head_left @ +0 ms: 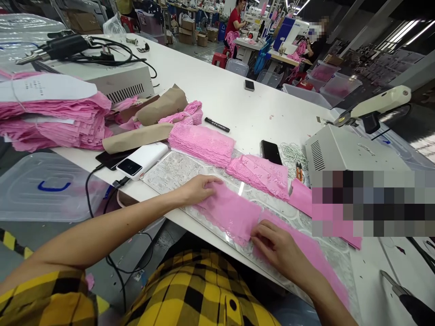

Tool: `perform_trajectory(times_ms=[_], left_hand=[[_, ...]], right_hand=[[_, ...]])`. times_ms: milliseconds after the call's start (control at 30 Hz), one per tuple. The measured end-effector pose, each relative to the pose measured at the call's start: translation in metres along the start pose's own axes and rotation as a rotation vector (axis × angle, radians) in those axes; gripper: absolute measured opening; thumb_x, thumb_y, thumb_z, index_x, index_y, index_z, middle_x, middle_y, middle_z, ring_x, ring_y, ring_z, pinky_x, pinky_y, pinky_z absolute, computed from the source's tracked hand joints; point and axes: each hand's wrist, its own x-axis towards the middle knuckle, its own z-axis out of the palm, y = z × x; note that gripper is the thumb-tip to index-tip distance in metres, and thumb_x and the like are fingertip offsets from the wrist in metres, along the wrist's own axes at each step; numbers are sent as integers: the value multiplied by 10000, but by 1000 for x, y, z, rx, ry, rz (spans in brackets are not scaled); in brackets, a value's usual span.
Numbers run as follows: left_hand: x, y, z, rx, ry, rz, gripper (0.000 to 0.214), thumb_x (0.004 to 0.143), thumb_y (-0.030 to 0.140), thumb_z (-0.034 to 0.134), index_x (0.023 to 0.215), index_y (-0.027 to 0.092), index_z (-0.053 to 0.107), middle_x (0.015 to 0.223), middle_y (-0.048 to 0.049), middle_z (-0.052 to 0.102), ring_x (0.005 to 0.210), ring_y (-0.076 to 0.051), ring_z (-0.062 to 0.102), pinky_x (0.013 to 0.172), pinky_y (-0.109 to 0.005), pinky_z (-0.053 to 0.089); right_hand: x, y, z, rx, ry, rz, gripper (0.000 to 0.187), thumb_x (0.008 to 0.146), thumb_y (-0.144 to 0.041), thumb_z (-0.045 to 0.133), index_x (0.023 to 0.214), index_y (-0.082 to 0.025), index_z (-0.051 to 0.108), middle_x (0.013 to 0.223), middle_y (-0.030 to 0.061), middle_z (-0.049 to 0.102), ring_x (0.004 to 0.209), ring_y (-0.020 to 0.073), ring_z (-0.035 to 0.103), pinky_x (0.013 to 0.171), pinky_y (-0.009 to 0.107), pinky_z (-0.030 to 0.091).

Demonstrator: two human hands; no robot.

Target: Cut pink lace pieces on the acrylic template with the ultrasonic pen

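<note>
A thin pink fabric piece (234,210) with a scalloped lower edge lies over a grey marble-patterned sheet (180,170) at the table's front edge. My left hand (200,189) pinches its upper left corner, thumb and fingers together. At its right end, my right hand (277,249) has fingers curled and pressed together on the edge. Partly under my right hand and wrist lies a longer plain pink fabric strip (312,253). Just beyond are two stacks of pink lace pieces, a left stack (204,141) and a right stack (260,174).
Bundled pink fabric (68,120), a white power bank (144,160) and a marker (216,124) lie leftward. A black phone (271,152), orange-handled snips (299,172) and a grey box (353,149) stand beyond. A pointed black-handled tool (408,299) is at lower right. Several people sew behind.
</note>
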Motion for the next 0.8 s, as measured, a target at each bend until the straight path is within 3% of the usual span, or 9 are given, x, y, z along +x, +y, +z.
perform_trajectory(times_ms=[200, 333, 500, 600, 800], left_hand=[[-3, 3, -2, 56, 46, 24, 430, 831, 201, 515, 1230, 177, 672, 1128, -70, 706, 948, -204, 653, 830, -297, 527], [-10, 5, -3, 101, 50, 18, 425, 851, 209, 534, 1258, 178, 652, 900, -45, 703, 735, -166, 632, 690, -259, 507], [-17, 5, -4, 186, 26, 15, 472, 859, 170, 518, 1321, 193, 610, 748, -6, 657, 576, -127, 573, 545, -211, 436], [-17, 3, -6, 255, 48, 57, 476, 857, 159, 518, 1322, 198, 610, 873, -28, 712, 675, -145, 621, 614, -225, 472], [-18, 0, -11, 329, 48, 183, 456, 868, 166, 503, 1310, 164, 615, 1181, -75, 706, 973, -198, 669, 849, -280, 514]], right_hand=[[0, -9, -9, 15, -19, 20, 195, 958, -243, 463, 843, -224, 619, 810, 24, 618, 676, 113, 578, 581, 220, 456], [0, -11, -6, 12, -77, 23, 190, 956, -234, 464, 870, -231, 633, 845, 29, 630, 688, 114, 589, 576, 217, 461], [-4, -7, 1, -55, 58, 10, 151, 949, -244, 493, 948, -228, 643, 840, 30, 632, 641, 107, 587, 561, 217, 479], [-6, -8, 9, -108, 130, -49, 182, 940, -210, 492, 1040, -226, 643, 887, 41, 651, 636, 100, 598, 560, 206, 492], [-6, -16, 15, -197, 232, -73, 211, 940, -193, 467, 1027, -202, 659, 864, 57, 656, 622, 101, 593, 544, 196, 485]])
